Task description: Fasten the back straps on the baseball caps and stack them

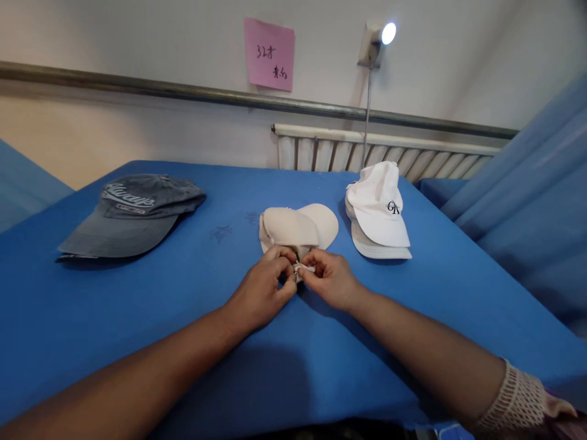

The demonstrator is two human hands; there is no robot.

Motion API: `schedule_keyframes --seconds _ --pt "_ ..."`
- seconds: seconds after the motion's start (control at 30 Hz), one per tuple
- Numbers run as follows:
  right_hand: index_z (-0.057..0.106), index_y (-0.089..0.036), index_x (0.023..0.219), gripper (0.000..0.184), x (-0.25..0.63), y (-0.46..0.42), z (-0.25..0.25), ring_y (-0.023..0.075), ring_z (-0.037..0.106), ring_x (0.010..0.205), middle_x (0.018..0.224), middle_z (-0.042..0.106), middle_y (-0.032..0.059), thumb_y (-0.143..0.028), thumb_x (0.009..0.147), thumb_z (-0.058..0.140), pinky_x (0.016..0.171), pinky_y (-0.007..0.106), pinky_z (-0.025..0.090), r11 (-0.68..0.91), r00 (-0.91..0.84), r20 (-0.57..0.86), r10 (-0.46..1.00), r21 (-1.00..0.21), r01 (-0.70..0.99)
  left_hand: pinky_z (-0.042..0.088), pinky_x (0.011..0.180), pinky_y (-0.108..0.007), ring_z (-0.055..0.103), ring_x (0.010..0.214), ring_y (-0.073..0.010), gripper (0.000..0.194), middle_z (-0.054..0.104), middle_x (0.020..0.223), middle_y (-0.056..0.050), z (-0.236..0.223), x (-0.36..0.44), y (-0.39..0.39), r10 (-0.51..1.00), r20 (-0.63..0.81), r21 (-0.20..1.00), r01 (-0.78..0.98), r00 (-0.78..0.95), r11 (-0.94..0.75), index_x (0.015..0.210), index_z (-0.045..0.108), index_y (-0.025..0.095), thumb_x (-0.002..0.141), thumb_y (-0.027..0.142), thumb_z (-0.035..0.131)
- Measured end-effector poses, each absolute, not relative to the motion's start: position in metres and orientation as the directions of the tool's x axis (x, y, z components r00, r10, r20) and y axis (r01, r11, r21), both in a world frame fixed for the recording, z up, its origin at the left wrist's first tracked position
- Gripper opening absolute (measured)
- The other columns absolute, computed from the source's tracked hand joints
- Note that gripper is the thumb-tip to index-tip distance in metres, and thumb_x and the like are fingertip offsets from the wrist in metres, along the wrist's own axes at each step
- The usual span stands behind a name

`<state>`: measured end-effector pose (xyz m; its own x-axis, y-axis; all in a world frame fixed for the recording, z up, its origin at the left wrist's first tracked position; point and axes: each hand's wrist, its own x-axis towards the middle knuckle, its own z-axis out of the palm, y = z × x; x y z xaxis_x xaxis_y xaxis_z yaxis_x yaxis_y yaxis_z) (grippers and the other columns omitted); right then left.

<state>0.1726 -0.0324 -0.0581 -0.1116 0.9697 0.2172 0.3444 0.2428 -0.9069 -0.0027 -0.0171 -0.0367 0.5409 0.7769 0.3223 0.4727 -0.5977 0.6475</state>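
Observation:
A cream baseball cap [293,227] lies in the middle of the blue-covered table, its brim pointing to the far right. Both hands meet at the cap's near edge, around its back strap [300,267]. My left hand [269,282] pinches the strap from the left, thumb and forefinger closed on it. From the other side, my right hand [329,278] grips the strap's light end between thumb and fingers. The fingers partly cover the strap, so its fastening cannot be made out.
Dark grey caps [132,214] with white lettering sit stacked at the left. To the right stands a stack of white caps [378,211]. Behind the blue table [220,360] are a radiator [330,146] and a wall rail [183,91]. A blue curtain [527,201] hangs at the right.

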Motion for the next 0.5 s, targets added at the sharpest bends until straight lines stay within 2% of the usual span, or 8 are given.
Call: schedule_keyframes --seconds 0.17,0.27,0.37,0.5 --pt "0.061 -0.021 0.071 0.008 0.17 -0.028 -0.064 0.011 0.048 0.055 0.063 0.06 -0.0028 -0.027 0.078 0.06 0.05 0.022 0.034 0.229 -0.06 0.222 0.973 -0.908 0.351 0.05 0.078 -0.031 0.059 0.09 -0.0168 0.013 0.058 0.101 -0.004 -0.035 0.0 -0.02 0.787 0.388 0.644 0.47 0.479 -0.603 0.073 0.053 0.019 0.085 0.014 0.053" --pt "0.058 -0.02 0.068 0.011 0.167 -0.022 -0.071 0.0101 0.047 0.054 0.061 0.058 -0.0033 -0.028 0.075 0.062 0.05 0.022 0.036 0.131 -0.002 0.134 0.991 -0.963 0.237 0.051 0.082 -0.031 0.059 0.094 -0.0175 0.012 0.058 0.103 -0.005 -0.034 0.0 -0.022 0.761 0.431 0.603 0.473 0.484 -0.642 0.076 0.053 0.019 0.087 0.013 0.052" --pt "0.056 -0.02 0.064 0.013 0.165 -0.019 -0.072 0.0096 0.047 0.053 0.059 0.056 -0.0038 -0.028 0.071 0.063 0.051 0.022 0.037 0.041 0.019 0.042 0.999 -0.997 0.068 0.051 0.088 -0.033 0.058 0.1 -0.0182 0.009 0.056 0.108 -0.007 -0.032 -0.001 -0.026 0.696 0.464 0.523 0.465 0.548 -0.714 0.084 0.053 0.019 0.088 0.012 0.05" --pt "0.054 -0.02 0.061 0.019 0.167 -0.02 -0.067 0.0083 0.042 0.049 0.054 0.05 -0.0059 -0.031 0.068 0.068 0.048 0.023 0.035 -0.045 -0.01 -0.044 0.999 -0.997 -0.069 0.05 0.093 -0.035 0.058 0.104 -0.0199 0.013 0.058 0.11 -0.009 -0.031 -0.001 -0.028 0.568 0.51 0.369 0.433 0.645 -0.823 0.093 0.055 0.018 0.09 0.008 0.047"
